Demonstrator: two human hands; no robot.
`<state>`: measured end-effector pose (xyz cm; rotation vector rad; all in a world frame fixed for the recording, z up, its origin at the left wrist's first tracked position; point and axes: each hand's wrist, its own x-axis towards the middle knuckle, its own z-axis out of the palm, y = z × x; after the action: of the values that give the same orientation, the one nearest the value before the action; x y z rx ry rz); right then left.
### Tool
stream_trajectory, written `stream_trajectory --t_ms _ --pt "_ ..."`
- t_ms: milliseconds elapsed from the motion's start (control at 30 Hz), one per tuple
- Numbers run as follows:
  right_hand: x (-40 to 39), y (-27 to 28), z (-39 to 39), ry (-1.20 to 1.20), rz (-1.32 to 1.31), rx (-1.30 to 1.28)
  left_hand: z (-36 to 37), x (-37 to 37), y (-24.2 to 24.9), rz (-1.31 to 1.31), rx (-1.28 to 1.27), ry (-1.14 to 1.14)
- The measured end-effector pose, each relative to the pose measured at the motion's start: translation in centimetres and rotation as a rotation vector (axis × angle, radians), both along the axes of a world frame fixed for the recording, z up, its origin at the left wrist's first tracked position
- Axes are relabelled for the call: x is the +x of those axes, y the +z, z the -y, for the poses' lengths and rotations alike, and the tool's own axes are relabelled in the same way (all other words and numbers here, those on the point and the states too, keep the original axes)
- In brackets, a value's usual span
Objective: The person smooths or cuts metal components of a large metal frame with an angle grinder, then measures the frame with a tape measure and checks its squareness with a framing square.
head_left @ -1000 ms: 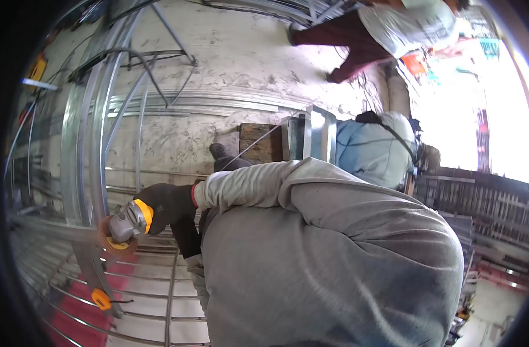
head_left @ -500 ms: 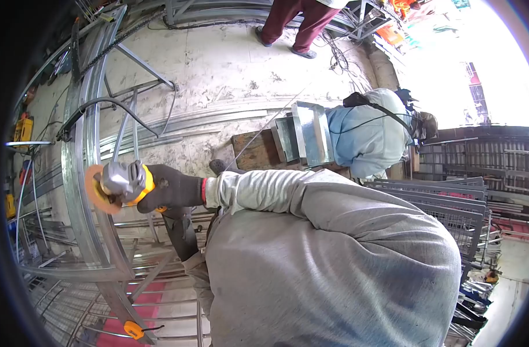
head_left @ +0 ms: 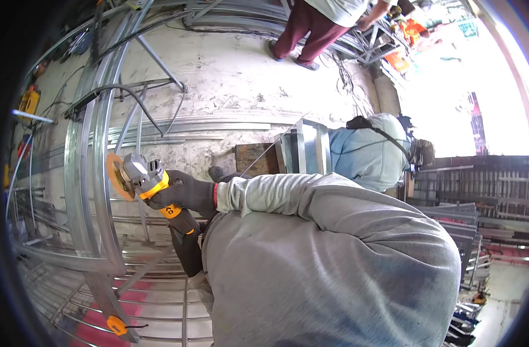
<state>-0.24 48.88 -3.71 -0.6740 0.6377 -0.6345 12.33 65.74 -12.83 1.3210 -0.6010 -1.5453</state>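
My right hand (head_left: 190,195), in a dark glove with a red cuff edge, is wrapped round the front of a grey and yellow angle grinder (head_left: 144,175). The tool's round brown disc (head_left: 120,176) faces a silver metal frame (head_left: 102,196), close beside its bar; contact cannot be made out. My left hand (head_left: 188,251), also dark-gloved, is closed round the grinder's rear body, its fingers partly hidden. An orange tape measure (head_left: 117,325) lies on the frame's lower bar.
A co-worker in light blue (head_left: 368,150) bends beside sheet-metal channels (head_left: 304,147) and a wooden block (head_left: 256,160). Another person in maroon trousers (head_left: 311,32) stands at the top. Black cable (head_left: 126,89) crosses the frame. Metal bars (head_left: 189,124) lie on the floor.
The view has shifted. The grinder and both hands sit slightly further right in view, with the disc turned more towards the camera. More of the standing person's upper body shows.
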Motion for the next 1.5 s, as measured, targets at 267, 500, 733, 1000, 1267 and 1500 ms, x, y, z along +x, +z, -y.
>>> stream_trajectory --t_ms 267,500,733,1000,1267,1500 --pt "1.9 -0.8 -0.4 0.277 0.022 -0.070 -2.4 -1.2 -3.8 0.696 -0.212 -0.193" --pt "4.2 -2.5 0.6 0.620 -0.052 -0.065 -2.0 -4.9 0.9 0.549 -0.140 0.265" --pt "6.0 -1.1 -0.8 0.783 -0.112 -0.222 -2.9 -6.7 1.0 0.340 -0.062 0.513" --pt "6.7 -1.7 -2.6 0.927 -0.143 -0.228 -5.0 -8.1 -2.3 0.406 -0.023 0.528" --pt "6.1 -3.0 -2.9 0.871 -0.096 -0.195 -5.2 -6.7 -0.6 0.372 -0.079 0.456" --pt "0.9 -1.4 1.1 0.610 -0.185 -0.330 -4.2 1.0 0.2 0.827 -0.089 0.837"
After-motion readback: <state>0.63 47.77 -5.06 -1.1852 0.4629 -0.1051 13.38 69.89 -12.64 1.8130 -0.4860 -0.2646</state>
